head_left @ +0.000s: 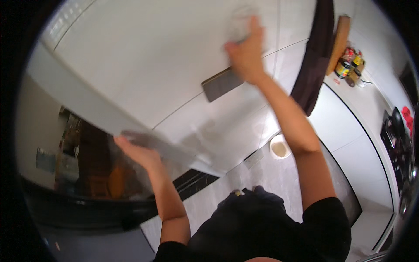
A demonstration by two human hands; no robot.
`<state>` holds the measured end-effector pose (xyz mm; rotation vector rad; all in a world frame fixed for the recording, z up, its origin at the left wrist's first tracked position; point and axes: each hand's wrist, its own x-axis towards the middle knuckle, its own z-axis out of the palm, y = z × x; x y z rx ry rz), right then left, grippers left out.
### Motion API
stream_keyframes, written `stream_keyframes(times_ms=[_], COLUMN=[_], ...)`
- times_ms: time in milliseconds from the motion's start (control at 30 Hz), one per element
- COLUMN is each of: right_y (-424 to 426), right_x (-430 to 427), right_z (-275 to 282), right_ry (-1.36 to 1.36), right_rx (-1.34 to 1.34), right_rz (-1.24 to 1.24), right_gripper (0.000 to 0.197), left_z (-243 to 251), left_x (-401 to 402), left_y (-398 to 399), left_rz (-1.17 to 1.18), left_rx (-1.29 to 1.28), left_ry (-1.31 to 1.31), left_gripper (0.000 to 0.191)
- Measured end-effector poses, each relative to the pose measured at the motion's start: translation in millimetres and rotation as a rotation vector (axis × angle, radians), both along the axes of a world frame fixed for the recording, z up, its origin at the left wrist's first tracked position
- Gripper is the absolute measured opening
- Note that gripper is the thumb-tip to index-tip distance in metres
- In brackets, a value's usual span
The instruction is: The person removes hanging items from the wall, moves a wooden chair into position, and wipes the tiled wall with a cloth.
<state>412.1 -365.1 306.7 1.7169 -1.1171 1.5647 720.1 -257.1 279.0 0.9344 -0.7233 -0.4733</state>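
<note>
My right hand (pixel 247 54) is raised at the upper centre with thumb and fingers around a clear, blurred object (pixel 240 24) that looks like a glass or plastic container. Behind it is the white cabinet front (pixel 157 65), where a dark rectangular handle plate (pixel 222 85) lies just below the hand. My left hand (pixel 139 152) is at the left, near the white side edge of the cabinet (pixel 108 114). It is blurred over a translucent shape, and whether it grips anything does not show.
At right, a white counter (pixel 370 95) carries sauce bottles (pixel 343 67), a wooden board (pixel 338 46) and a black stove (pixel 392 137). A dark cloth (pixel 311 75) hangs beside it. A white bin (pixel 280 149) stands on the floor. Wooden chairs (pixel 116 180) appear beyond the left opening.
</note>
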Motion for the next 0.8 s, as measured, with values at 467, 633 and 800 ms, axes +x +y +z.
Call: stream_keyframes(times_ms=[467,633,800], right_y=[21.5,-46.5,-36.8], right_x=[36.7,-118.0,-38.0], right_z=[25.6,10.6,-41.7], right_ry=[0.089,-0.458,-0.358], right_rx=[0.027,0.031,0.020], right_rz=[0.002,-0.211,-0.045], right_gripper=[0.046,0.053,0.061], left_z=[-11.6,-2.9,0.5], left_x=[6.8,-15.1,-15.2], left_y=[-3.5,-4.1,-18.9], left_rz=[0.107,0.128,0.289], left_rx=[-0.022,-0.060,-0.012], left_ry=[-0.186,-0.121,-0.069], left_gripper=[0.055,0.056,0.057])
